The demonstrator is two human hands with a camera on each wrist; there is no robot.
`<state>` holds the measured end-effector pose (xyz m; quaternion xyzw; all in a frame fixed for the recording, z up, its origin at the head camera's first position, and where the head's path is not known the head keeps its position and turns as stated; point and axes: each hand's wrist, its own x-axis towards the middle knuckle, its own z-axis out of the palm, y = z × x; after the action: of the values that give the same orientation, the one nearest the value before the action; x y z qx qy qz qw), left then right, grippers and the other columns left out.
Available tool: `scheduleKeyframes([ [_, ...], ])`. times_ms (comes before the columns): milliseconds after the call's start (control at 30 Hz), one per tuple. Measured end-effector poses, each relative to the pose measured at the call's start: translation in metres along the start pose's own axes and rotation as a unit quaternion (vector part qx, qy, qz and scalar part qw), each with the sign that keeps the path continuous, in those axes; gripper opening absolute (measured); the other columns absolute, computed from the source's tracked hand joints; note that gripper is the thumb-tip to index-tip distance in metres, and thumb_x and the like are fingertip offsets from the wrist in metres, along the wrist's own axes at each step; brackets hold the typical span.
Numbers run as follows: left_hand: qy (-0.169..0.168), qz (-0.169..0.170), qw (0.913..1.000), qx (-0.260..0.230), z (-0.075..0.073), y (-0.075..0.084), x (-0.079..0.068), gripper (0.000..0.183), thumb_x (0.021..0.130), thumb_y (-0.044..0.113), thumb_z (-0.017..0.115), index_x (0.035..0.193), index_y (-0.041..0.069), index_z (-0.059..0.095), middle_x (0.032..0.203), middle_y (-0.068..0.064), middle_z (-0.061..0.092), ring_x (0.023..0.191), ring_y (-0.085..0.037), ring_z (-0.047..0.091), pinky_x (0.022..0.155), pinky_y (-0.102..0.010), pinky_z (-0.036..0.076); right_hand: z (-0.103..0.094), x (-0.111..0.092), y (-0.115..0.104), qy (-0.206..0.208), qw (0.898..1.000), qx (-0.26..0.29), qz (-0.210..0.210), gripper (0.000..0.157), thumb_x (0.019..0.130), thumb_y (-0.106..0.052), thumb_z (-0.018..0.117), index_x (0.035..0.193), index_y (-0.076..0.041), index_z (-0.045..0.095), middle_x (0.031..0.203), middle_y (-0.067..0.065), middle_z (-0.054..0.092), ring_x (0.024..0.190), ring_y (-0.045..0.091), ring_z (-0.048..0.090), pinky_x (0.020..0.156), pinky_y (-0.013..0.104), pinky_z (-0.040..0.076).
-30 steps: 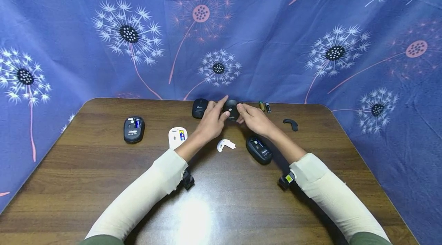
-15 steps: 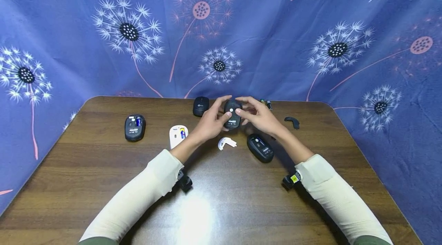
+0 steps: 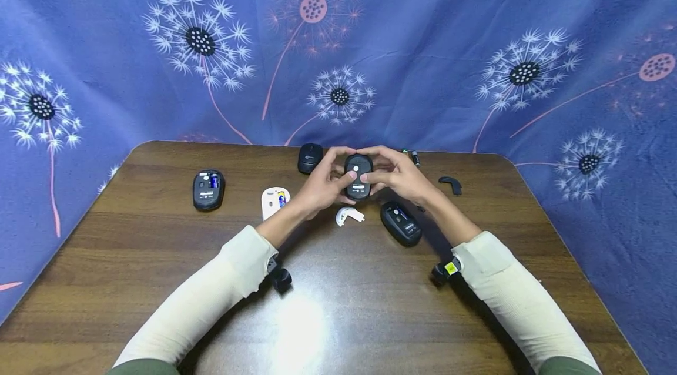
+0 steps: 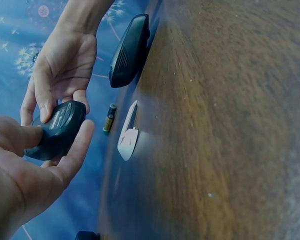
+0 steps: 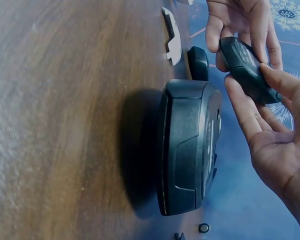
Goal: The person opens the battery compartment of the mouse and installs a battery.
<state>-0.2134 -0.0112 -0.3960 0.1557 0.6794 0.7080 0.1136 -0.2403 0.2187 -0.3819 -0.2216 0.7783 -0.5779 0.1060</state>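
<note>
Both hands hold a black computer mouse (image 3: pixel 359 188) with its labelled underside up, over the back of the table. My left hand (image 3: pixel 324 186) grips its left side, thumb on the underside and fingers around the edge. From the right, my right hand (image 3: pixel 402 178) pinches it the same way. The left wrist view shows the mouse (image 4: pixel 65 131) between both thumbs and the fingers beneath. Just below the hands lies a white curved cover (image 3: pixel 349 215). Another black mouse (image 3: pixel 401 224), underside up, rests near my right wrist.
A black mouse (image 3: pixel 309 157) stands upright behind my left hand. Farther left lie a white mouse (image 3: pixel 271 201) and a black mouse (image 3: pixel 208 190), both underside up with batteries showing. A black curved cover (image 3: pixel 451 184) and loose batteries (image 3: pixel 415 157) are at the right back.
The held mouse has been tilted so its underside and label face me, and drawn slightly nearer. My right hand's grip has shifted, its thumb now on the underside.
</note>
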Motion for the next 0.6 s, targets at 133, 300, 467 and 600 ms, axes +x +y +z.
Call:
scheduleKeyframes([
  [133,0.001,-0.001,1.0,-0.006,-0.0015,0.0019,-0.0003,0.054,0.113,-0.003,0.061,0.162,0.013,0.045,0.125,-0.027,0.063,0.092,-0.025,0.075,0.082,-0.062,0.074,-0.0002,0.0013,-0.0008,0.001,1.0,0.0,0.001,0.056,0.104,-0.005,0.079,0.157,-0.01,0.062,0.13,0.028,0.075,0.103,0.024,0.08,0.079,0.051,0.076],
  [300,0.008,-0.007,0.9999,0.001,-0.0022,0.0061,0.0009,0.054,0.113,-0.001,0.062,0.162,0.014,0.046,0.124,-0.027,0.064,0.091,-0.025,0.075,0.083,-0.062,0.074,-0.0006,0.0014,-0.0035,0.013,1.0,-0.014,-0.012,0.055,0.106,-0.006,0.077,0.158,-0.012,0.059,0.137,0.026,0.074,0.112,0.023,0.08,0.082,0.05,0.076],
  [467,0.012,-0.019,0.9997,0.003,-0.0009,0.0076,0.0031,0.053,0.114,0.0,0.061,0.162,0.015,0.045,0.125,-0.029,0.066,0.094,-0.028,0.077,0.078,-0.054,0.076,0.0003,0.0013,-0.0031,0.034,0.997,-0.066,-0.03,0.052,0.107,-0.007,0.077,0.156,-0.009,0.058,0.138,0.024,0.075,0.118,0.026,0.077,0.096,0.041,0.073],
  [600,0.013,-0.037,0.9992,0.009,0.0008,0.0069,0.0045,0.051,0.115,0.002,0.061,0.162,0.015,0.046,0.123,-0.03,0.069,0.096,-0.031,0.079,0.077,-0.05,0.076,0.0011,0.0003,-0.0021,0.057,0.986,-0.147,-0.055,0.048,0.108,-0.011,0.078,0.151,-0.007,0.059,0.14,0.018,0.074,0.12,0.032,0.074,0.1,0.037,0.061],
])
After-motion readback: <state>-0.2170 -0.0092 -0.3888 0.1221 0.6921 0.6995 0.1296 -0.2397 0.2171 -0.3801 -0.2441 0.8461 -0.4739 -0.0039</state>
